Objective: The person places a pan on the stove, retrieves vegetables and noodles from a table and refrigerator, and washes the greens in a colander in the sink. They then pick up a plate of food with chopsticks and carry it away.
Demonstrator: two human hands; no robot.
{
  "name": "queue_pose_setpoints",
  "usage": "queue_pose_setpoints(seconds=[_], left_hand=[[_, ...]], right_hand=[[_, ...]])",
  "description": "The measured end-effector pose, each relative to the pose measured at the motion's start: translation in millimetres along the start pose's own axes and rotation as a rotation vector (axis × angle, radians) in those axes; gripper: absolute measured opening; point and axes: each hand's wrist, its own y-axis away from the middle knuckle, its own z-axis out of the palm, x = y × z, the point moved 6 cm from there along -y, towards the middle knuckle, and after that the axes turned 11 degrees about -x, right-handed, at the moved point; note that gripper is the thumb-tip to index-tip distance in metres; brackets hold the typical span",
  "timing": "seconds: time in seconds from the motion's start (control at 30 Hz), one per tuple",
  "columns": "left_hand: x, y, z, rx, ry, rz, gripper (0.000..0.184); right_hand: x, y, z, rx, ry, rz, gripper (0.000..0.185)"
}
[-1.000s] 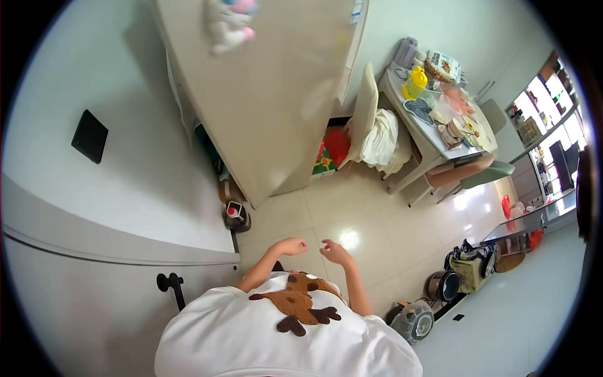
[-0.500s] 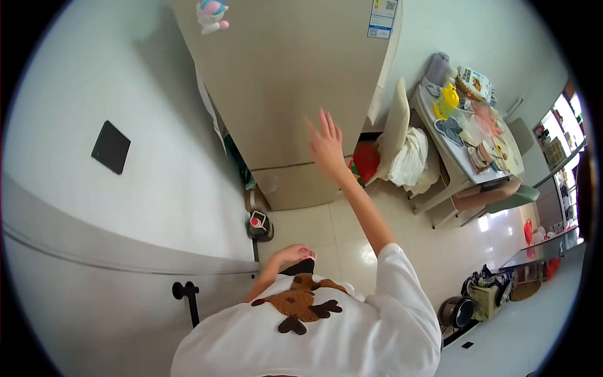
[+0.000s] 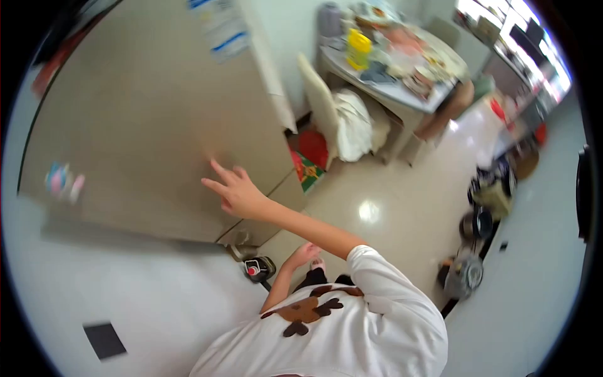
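Note:
My right hand (image 3: pixel 239 193) is stretched out in front of the beige refrigerator door (image 3: pixel 138 119), its fingers apart and holding nothing. Whether a fingertip touches the door I cannot tell. Low at my side hangs my left hand (image 3: pixel 306 253), loosely open, near my dark trousers, with nothing visible in it. On the door are a small white, pink and blue figure (image 3: pixel 63 182) and a blue-and-white label (image 3: pixel 221 31).
Right of the refrigerator stand a chair (image 3: pixel 317 107) with white cloth and a cluttered table (image 3: pixel 352 72) bearing a yellow bottle (image 3: pixel 358 50). A person's leg (image 3: pixel 449 110) shows beside it. A dark container with a red cap (image 3: pixel 253 271) sits by the wall. Pots (image 3: pixel 475 223) line the right wall.
The view has swung right and tilted, so the refrigerator and table appear further left. My right hand remains raised before the door, fingers apart. My left hand stays low.

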Motion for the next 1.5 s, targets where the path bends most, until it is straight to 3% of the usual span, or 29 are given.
queue_pose_setpoints(seconds=[0.07, 0.13, 0.17, 0.2, 0.23, 0.27, 0.3, 0.33, 0.37, 0.4, 0.47, 0.57, 0.63, 0.67, 0.73, 0.8, 0.9, 0.93, 1.0, 1.1, 1.23, 1.33, 1.5], left_hand=[[2, -22, 11, -0.066, 0.036, -0.088, 0.025], [1, -55, 26, -0.137, 0.079, -0.162, 0.024], [-13, -75, 31, -0.27, -0.065, -0.344, 0.025], [-26, -88, 43, -0.398, -0.214, -0.52, 0.025], [-25, -103, 56, -0.45, -0.222, -0.534, 0.025], [-13, -141, 79, -0.626, -0.34, -0.534, 0.026], [-4, -164, 93, -0.755, -0.441, -0.522, 0.026], [3, -186, 104, -0.741, -0.436, -0.406, 0.027], [12, -207, 116, -0.763, -0.448, -0.4, 0.027], [24, -227, 128, -0.73, -0.437, -0.408, 0.029], [28, -266, 152, -0.699, -0.413, -0.423, 0.032], [34, -340, 191, -0.767, -0.382, -0.35, 0.032], [50, -373, 221, -0.723, -0.441, -0.498, 0.03], [58, -392, 241, -0.747, -0.443, -0.503, 0.03], [72, -428, 275, -0.841, -0.548, -0.532, 0.029], [89, -464, 307, -0.904, -0.531, -0.51, 0.028], [109, -530, 347, -0.94, -0.448, -0.433, 0.032], [109, -557, 353, -0.918, -0.439, -0.423, 0.03], [121, -610, 367, -0.858, -0.448, -0.383, 0.027], [148, -687, 389, -0.897, -0.459, -0.4, 0.026], [184, -801, 426, -0.848, -0.612, -0.433, 0.029], [218, -874, 470, -0.9, -0.582, -0.365, 0.028], [257, -970, 551, -1.048, -0.567, -0.322, 0.029]], right_hand=[[44, 38, 18, -0.303, -0.554, 0.18, 0.04], [90, 122, 34, -0.526, -0.264, 0.316, 0.027], [116, 184, 42, -0.525, -0.093, 0.358, 0.02], [156, 269, 66, -0.723, -0.093, 0.669, 0.018], [167, 335, 25, -0.757, -0.097, 1.028, 0.016], [186, 480, -2, -0.243, -0.082, 1.385, 0.018], [164, 499, -68, -0.408, -0.053, 1.48, 0.028], [158, 584, -73, -0.409, -0.045, 1.804, 0.035], [141, 631, -98, -0.342, -0.105, 1.907, 0.04], [126, 675, -117, -0.385, -0.214, 2.127, 0.036], [106, 726, -148, -0.437, -0.247, 2.337, 0.04], [154, 787, -134, -0.516, -0.484, 2.34, 0.038], [164, 814, -115, -0.582, -0.756, 2.341, 0.043], [202, 767, -142, -0.562, -0.676, 2.162, 0.043], [274, 751, -144, -0.126, -0.467, 1.925, 0.041], [342, 721, -150, 0.032, -0.517, 1.678, 0.035], [415, 650, -211, -0.012, -0.814, 1.387, 0.031], [441, 650, -226, -0.01, -0.811, 1.399, 0.031], [495, 655, -250, -0.239, -0.715, 1.295, 0.029], [574, 694, -305, -0.106, -0.473, 1.411, 0.024], [664, 760, -378, 0.127, -0.431, 1.572, 0.024], [701, 824, -397, 0.064, -0.382, 1.605, 0.023], [702, 929, -431, 0.64, -1.023, 1.879, 0.026]])
